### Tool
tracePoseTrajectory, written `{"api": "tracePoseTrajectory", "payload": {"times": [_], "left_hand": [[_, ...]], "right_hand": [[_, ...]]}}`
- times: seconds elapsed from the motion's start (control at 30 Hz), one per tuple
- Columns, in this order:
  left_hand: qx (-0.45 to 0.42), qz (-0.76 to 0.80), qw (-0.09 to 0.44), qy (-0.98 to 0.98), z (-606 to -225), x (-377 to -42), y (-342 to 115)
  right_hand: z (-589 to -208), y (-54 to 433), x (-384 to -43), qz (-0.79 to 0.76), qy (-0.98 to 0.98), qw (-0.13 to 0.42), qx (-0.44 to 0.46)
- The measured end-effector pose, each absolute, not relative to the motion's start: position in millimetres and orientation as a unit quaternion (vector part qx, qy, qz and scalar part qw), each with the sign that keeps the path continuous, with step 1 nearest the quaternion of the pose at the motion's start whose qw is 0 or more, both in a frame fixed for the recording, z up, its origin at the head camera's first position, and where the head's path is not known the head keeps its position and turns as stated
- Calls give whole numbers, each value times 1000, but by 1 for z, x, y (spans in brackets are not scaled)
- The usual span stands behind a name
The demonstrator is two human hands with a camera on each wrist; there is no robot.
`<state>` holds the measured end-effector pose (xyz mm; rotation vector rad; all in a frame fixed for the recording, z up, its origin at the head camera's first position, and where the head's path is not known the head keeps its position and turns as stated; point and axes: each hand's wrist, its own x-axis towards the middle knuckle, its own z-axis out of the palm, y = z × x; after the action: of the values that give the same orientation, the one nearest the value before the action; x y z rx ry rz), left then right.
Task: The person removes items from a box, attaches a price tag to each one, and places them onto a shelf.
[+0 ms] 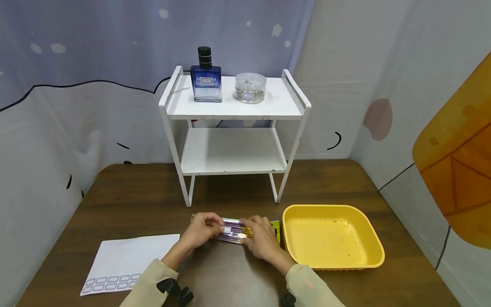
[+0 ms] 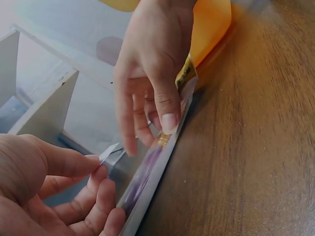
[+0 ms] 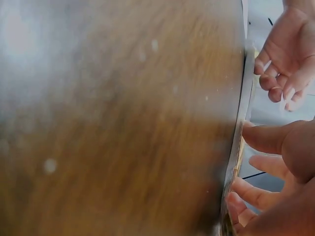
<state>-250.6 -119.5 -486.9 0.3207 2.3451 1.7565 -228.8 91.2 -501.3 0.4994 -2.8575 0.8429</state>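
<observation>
On the table, in the head view, lies a flat clear packet of slim purple sticks point(image 1: 232, 236) with gold parts and a yellow-green end. My right hand point(image 1: 262, 238) holds it across its width, thumb at the near edge and fingers toward the far side. Thumb and forefinger of my left hand point(image 1: 202, 230) pinch a small white label point(image 2: 107, 152) over the packet's left part. The left wrist view shows the label tilted, just off the packet. What exactly the sticks are cannot be told.
A white sheet of outlined labels point(image 1: 134, 256) lies at left; a yellow basket point(image 1: 333, 265) stands at right. Behind is a white two-tier rack point(image 1: 234, 149), its top bearing a labelled blue perfume bottle point(image 1: 206, 85) and a labelled clear round jar point(image 1: 250, 88).
</observation>
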Motion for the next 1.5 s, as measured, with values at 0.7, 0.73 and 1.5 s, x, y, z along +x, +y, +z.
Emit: {"api": "tracePoseTrajectory", "payload": {"times": [0.7, 0.73, 1.5], "left_hand": [[51, 447, 23, 893, -487, -242, -104], [46, 435, 15, 899, -487, -242, -103], [45, 351, -60, 933, -500, -250, -88]], "right_hand": [[-501, 96, -225, 260, -946, 30, 190], [-502, 96, -225, 259, -946, 31, 190], [-500, 100, -226, 249, -951, 11, 180]]}}
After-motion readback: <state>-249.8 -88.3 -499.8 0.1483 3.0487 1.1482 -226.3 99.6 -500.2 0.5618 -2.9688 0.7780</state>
